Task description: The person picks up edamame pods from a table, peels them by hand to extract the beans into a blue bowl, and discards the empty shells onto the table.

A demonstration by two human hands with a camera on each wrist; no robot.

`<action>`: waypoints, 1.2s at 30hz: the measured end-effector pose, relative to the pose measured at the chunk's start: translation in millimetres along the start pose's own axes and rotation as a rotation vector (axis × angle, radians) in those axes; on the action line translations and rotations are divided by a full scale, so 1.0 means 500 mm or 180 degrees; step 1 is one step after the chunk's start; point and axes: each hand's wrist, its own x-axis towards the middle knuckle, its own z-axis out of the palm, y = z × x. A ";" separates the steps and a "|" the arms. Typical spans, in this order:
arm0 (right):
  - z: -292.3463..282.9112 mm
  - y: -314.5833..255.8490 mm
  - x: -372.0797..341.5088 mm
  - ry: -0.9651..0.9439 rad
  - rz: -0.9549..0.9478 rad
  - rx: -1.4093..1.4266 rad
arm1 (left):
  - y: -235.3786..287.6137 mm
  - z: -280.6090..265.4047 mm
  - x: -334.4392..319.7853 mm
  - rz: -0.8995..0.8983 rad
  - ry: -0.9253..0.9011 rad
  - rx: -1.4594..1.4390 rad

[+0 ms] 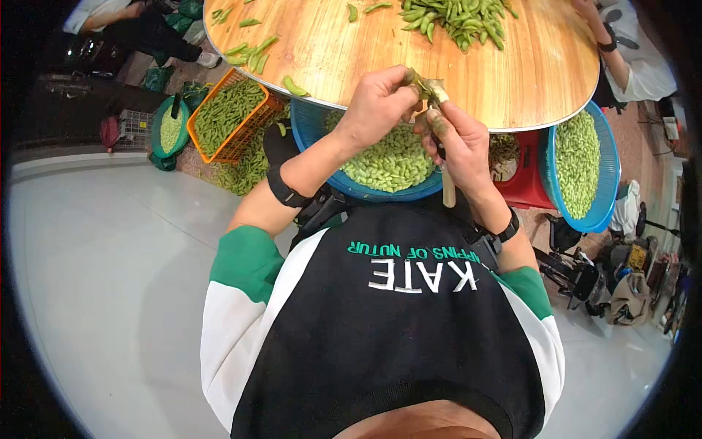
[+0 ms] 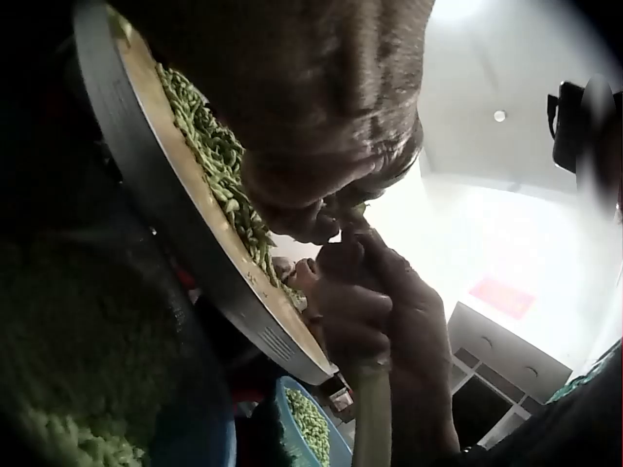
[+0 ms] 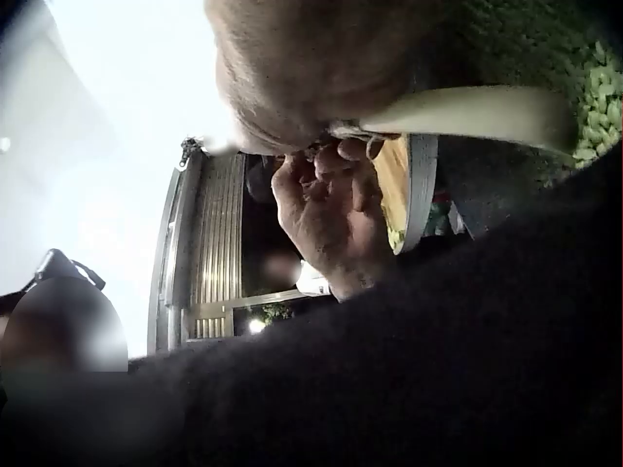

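Over the table's near edge, the left hand (image 1: 382, 104) pinches a small greenish thing (image 2: 360, 209), seemingly a bean pod, partly hidden by the fingers. The right hand (image 1: 465, 145) meets it fingertip to fingertip. Its curled fingers grip a tool whose pale handle (image 1: 448, 189) points down; the tool's other end is hidden. That handle (image 3: 477, 112) also shows in the right wrist view. Dark stains mark the fingertips. Just below the hands is a blue basin (image 1: 351, 188) of shelled green beans (image 1: 391, 161).
Piled pods (image 1: 468, 22) and scattered pods (image 1: 252, 55) lie on the round wooden table (image 1: 322, 44). Left stand an orange crate (image 1: 227, 117) of pods and a green basin (image 1: 170, 132). At right are a red stool (image 1: 528, 175) and another blue basin (image 1: 605, 175). Other people sit across.
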 end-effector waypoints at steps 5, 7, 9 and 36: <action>-0.001 0.008 -0.006 0.0037 -0.0214 -0.0569 | -0.032 0.002 0.003 -0.0172 -0.0143 -0.0076; -0.009 0.026 -0.006 -0.0045 -0.0479 -0.0970 | -0.036 0.009 0.002 -0.0255 -0.0156 -0.0110; -0.021 0.023 -0.009 -0.0114 -0.0747 -0.1372 | -0.034 0.023 -0.003 -0.0365 -0.0138 -0.0074; -0.100 -0.015 -0.034 0.1176 -0.0839 0.0062 | -0.041 0.082 0.043 0.1412 -0.0100 0.4198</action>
